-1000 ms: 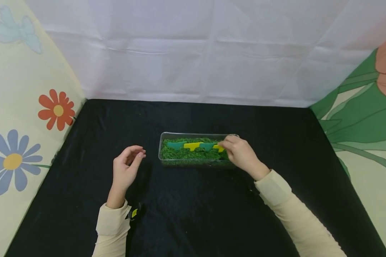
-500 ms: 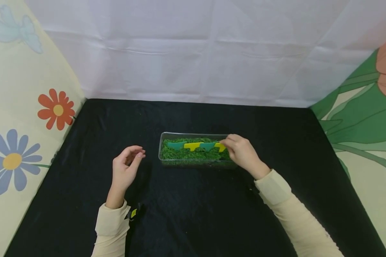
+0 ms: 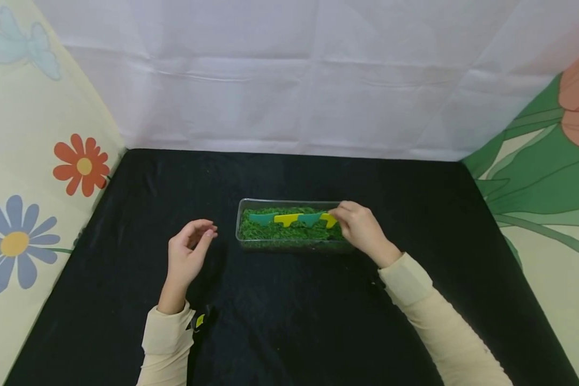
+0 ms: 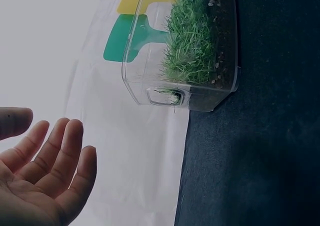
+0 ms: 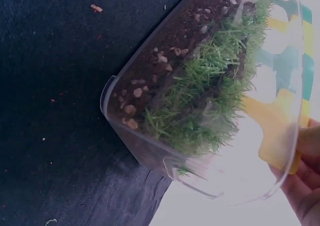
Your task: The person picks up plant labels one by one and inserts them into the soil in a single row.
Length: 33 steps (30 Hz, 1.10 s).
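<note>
Clear plastic box (image 3: 289, 245): oblong, rounded corners, thin see-through walls, standing near the middle of a black cloth (image 3: 289, 321) with a soft, slightly napped surface. Contents: a bed of dark soil with pale grit along the walls, topped by dense, fine green grass (image 3: 280, 231) standing upright. Four flat plastic tags stuck in the grass in a row along the far side, each a broad rounded head on a narrow stem: teal tag (image 3: 262, 217) at the left end, yellow tag (image 3: 287, 219) next, second teal tag (image 3: 311, 219) after it, and a second yellow tag (image 3: 329, 220) at the right end. Right hand (image 3: 362, 231): at the right end of the box, fingers curled, fingertips pinching the right-end yellow tag's head; the right wrist view shows that yellow head (image 5: 274, 136) against the fingers (image 5: 307, 181) behind the clear wall. Left hand (image 3: 188, 252): on the cloth side left of the box, apart from it, palm turned inward, fingers loosely bent, grasping nothing; the left wrist view shows relaxed fingers (image 4: 60, 161) with the box end (image 4: 185, 93) beyond them. Both arms in cream sleeves (image 3: 166, 343). Surround: white creased sheet (image 3: 289, 80) behind, flower-printed panels (image 3: 29, 187) at both sides.
</note>
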{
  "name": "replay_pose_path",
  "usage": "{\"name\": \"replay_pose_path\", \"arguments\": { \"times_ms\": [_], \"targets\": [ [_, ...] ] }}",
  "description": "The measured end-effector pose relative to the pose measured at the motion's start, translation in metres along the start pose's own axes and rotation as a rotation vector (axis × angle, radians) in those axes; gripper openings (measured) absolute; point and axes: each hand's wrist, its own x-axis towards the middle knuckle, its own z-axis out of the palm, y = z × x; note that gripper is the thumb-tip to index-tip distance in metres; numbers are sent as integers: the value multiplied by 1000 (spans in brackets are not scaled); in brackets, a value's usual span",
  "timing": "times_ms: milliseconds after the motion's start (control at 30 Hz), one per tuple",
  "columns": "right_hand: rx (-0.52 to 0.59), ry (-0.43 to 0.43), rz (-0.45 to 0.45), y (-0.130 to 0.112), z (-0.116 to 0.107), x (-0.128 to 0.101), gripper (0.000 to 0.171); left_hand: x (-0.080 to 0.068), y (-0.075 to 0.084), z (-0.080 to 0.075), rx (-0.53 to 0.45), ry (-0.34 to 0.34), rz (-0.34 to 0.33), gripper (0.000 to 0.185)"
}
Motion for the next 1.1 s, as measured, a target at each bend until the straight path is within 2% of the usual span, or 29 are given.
{"name": "replay_pose_path", "arguments": {
  "times_ms": [467, 667, 967, 1100],
  "targets": [
    [-3, 24, 0, -2, 5, 0, 13, -1, 1, -3, -4, -4, 7, 13],
    [-7, 6, 8, 0, 4, -1, 14, 0, 1, -3, -1, -3, 5, 15],
    [12, 13, 59, -1, -2, -8, 24, 2, 20, -2, 14, -3, -5, 13],
    [21, 36, 71, -1, -6, -10, 25, 1, 12, -3, 10, -4, -11, 13]
  ]
}}
